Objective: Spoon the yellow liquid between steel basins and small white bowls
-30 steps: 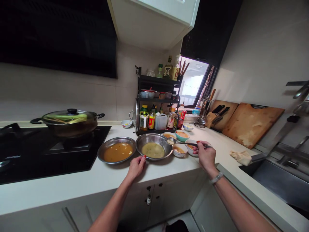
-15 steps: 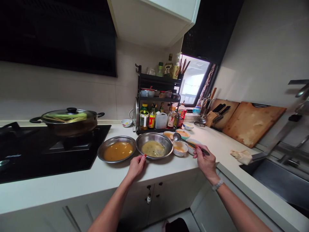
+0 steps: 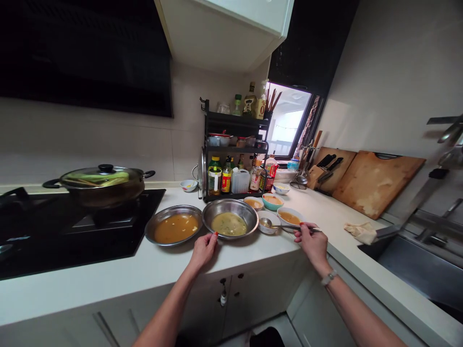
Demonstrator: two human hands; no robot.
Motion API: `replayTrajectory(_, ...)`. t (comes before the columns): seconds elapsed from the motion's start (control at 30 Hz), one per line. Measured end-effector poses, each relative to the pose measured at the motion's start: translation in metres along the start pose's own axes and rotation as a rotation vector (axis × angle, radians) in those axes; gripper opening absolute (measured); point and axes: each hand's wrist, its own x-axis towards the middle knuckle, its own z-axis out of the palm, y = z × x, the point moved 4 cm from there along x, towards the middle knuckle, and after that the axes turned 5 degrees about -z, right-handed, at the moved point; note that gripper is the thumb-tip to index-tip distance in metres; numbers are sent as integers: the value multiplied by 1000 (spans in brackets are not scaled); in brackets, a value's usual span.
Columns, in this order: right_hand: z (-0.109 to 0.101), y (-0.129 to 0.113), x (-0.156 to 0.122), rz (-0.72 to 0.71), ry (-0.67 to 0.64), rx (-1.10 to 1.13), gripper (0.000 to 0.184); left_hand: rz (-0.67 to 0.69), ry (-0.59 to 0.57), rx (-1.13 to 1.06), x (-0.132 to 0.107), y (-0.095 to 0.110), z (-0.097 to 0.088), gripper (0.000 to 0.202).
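My left hand (image 3: 204,248) grips the near rim of a steel bowl (image 3: 212,210) of pale yellow-green liquid, thumb on the edge. My right hand (image 3: 313,246) is closed around the handle of a ladle (image 3: 266,222). The ladle's head is lowered into a small white bowl (image 3: 268,231) just right of the steel bowl; how much liquid this small bowl holds is hard to make out. Around it stand a white bowl (image 3: 290,217) of orange-brown liquid, a green-rimmed bowl (image 3: 273,206) and another small bowl (image 3: 253,203). On the left, a second steel bowl (image 3: 154,231) contains brownish-orange liquid with pale bits.
A lidded pan (image 3: 104,188) sits on the black hob (image 3: 108,246). Behind the bowls stands a black rack (image 3: 237,148) with bottles. Cutting boards (image 3: 378,183) and a knife block (image 3: 320,178) lean at the right wall, with a cloth (image 3: 360,233) by the sink (image 3: 415,274).
The ladle has come down from above the small bowls into the small white bowl, and my right hand has shifted slightly right. My left hand stays on the steel bowl's rim.
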Motion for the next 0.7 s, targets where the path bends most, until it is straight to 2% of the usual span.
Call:
replayTrajectory(0.13, -3, 5, 6, 46, 67, 107, 35, -2, -4, 0, 0, 0, 0, 54)
replayTrajectory(0.27, -6, 3, 9, 36, 93, 114, 33, -6, -11, -14, 0, -2, 1, 54)
replayTrajectory(0.53, -9, -13, 16, -19, 106, 137, 35, -12, -8, -25, -1, 1, 1, 54)
replayTrajectory(0.7, 0, -26, 19, -38, 112, 179, 37, -3, -8, -15, -1, 2, 0, 54)
